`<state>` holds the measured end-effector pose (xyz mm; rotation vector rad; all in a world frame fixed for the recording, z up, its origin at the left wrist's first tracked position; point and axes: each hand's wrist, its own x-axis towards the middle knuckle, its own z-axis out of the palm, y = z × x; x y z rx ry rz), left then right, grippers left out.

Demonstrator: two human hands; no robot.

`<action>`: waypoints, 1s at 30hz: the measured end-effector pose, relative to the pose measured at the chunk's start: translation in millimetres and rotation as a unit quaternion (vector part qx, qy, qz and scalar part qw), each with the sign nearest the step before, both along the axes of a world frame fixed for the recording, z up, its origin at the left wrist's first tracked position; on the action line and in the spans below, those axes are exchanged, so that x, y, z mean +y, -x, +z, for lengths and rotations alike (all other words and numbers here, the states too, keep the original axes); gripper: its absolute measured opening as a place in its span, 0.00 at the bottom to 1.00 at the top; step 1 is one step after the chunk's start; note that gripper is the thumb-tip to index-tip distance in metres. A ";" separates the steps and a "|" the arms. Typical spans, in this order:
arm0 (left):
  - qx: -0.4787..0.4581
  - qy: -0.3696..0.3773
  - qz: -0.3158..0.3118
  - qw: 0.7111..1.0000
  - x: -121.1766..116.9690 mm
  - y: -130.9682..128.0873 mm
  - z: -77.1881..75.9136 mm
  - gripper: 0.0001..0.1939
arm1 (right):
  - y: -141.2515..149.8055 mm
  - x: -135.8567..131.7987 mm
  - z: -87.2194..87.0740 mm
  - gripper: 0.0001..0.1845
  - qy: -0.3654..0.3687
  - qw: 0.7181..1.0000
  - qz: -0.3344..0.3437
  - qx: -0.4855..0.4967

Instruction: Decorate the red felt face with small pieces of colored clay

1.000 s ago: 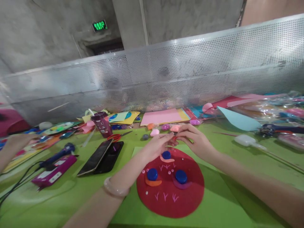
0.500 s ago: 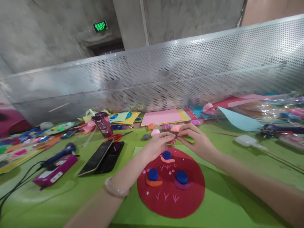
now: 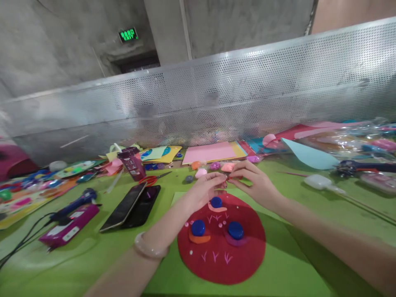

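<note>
A round red felt disc lies on a green sheet in front of me. Three blue caps sit on it, each over a coloured crescent, with small pink marks around them. My left hand and my right hand meet just beyond the disc's far edge. Both pinch a small red piece between thumb and fingers. It is too small to name. A pale bangle circles my left wrist.
Two phones lie left of the disc, with a magenta box and a blue tool beyond. Red scissors, a dark cup, coloured paper sheets and clay lumps line the perforated metal screen.
My hands have stayed together at the disc's far edge, with only slight finger shifts. Another person's hand at the far left in the earliest frame has gone from view.
</note>
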<state>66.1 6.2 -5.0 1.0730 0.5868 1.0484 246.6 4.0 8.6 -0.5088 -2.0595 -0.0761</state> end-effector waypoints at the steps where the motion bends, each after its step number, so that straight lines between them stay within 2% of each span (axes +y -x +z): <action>1: 0.002 -0.001 0.001 1.000 -0.3 -0.2 0.2 0.08 | -0.1 -0.3 0.1 0.03 0.010 1.000 -0.004 0.002; 10: 0.011 0.003 0.000 1.000 -2.8 -1.4 1.1 0.10 | 1.4 0.9 -1.4 0.06 0.040 0.999 0.020 0.013; 14: -0.003 -0.001 0.008 1.000 -4.0 -2.7 2.4 0.10 | -4.1 6.4 0.1 0.04 0.057 0.998 -0.001 0.014; 17: -0.015 0.013 0.040 0.999 -3.4 -2.7 3.4 0.09 | -12.4 17.3 0.2 0.06 0.063 0.998 -0.018 -0.002; 23: -0.036 0.029 0.082 0.996 -0.6 -1.2 3.5 0.11 | -25.3 40.6 -15.5 0.05 0.082 0.992 -0.010 -0.100; 30: -0.028 0.012 0.089 0.996 0.9 -1.9 0.2 0.16 | -29.5 52.6 -30.3 0.06 0.093 0.985 -0.035 -0.141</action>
